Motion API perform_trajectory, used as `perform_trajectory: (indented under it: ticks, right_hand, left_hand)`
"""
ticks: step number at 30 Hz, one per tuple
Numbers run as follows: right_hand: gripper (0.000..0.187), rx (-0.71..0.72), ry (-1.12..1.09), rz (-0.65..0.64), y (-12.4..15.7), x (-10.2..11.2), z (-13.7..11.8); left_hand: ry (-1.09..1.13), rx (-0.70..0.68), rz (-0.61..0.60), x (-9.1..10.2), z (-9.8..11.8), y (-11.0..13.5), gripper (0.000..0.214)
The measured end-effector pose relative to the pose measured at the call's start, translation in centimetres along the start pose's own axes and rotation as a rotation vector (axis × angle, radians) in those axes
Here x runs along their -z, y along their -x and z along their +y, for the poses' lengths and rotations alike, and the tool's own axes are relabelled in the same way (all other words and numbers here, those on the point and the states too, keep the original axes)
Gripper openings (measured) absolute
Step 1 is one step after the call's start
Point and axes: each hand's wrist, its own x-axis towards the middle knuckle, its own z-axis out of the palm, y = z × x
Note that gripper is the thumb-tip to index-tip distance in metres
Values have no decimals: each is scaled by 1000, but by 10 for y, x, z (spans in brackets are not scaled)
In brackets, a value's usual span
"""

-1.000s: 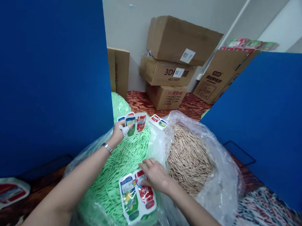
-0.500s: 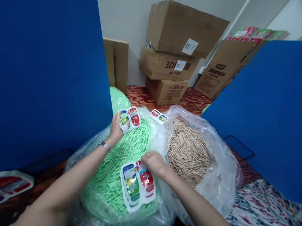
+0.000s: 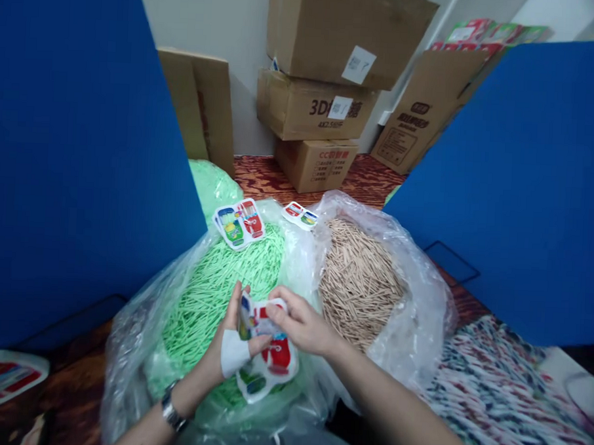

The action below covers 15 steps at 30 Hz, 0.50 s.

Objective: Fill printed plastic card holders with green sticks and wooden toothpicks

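Observation:
A white-edged pack printed with a red Cola picture (image 3: 262, 318), blurred by motion, is between my two hands over the green sticks (image 3: 204, 310). My right hand (image 3: 302, 321) grips its upper right side, thumb in front. My left hand (image 3: 233, 341), with white tape at the thumb base and a watch on the wrist, cups the pack's left side, fingers upright behind and thumb across the front. Beneath lies a second Cola pack (image 3: 277, 361), partly covered by the hands. More packs (image 3: 240, 223) rest at the far edge of the green sticks.
Clear plastic bags hold the green sticks and the brown sticks (image 3: 363, 284). A small pack (image 3: 300, 216) lies between them. Cardboard boxes (image 3: 321, 109) stand stacked behind. Blue panels (image 3: 525, 193) flank both sides. Striped wrapped sticks (image 3: 496, 402) lie at right.
My left hand has let go of the far pack and come back toward me. My right hand has lifted a pack from the near pile, and both hands now meet at it.

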Motion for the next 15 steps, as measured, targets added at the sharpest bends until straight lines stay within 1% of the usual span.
perform_trajectory:
  ticks: [2, 4, 5, 7, 8, 10, 12, 15]
  right_hand:
    - [27, 16, -240, -62, 4, -10, 1]
    - [29, 20, -386, -27, 6, -13, 4]
    - [29, 21, -396, 20, 8, -12, 6]
    - [26, 40, -271, 138, 11, -6, 7]
    - [24, 68, -158, 193, 12, -3, 8]
    - [22, 149, 69, 274, 17, 2, 8]
    - [21, 223, 218, 315, 22, 4, 9]
    - [22, 280, 341, 300, 30, 5, 10]
  left_hand:
    - [94, 89, -83, -10, 3, 1, 105]
    - [136, 204, -147, -16, 6, 2, 85]
    - [144, 266, -156, -17, 8, 2, 71]
    - [108, 350, -191, -16, 8, 2, 47]
    - [60, 358, -219, -15, 8, 1, 39]
    - [-67, 323, -290, -14, 6, -1, 26]
    - [-182, 266, -329, -15, 6, -3, 21]
    - [-259, 214, -313, -22, 9, -3, 20]
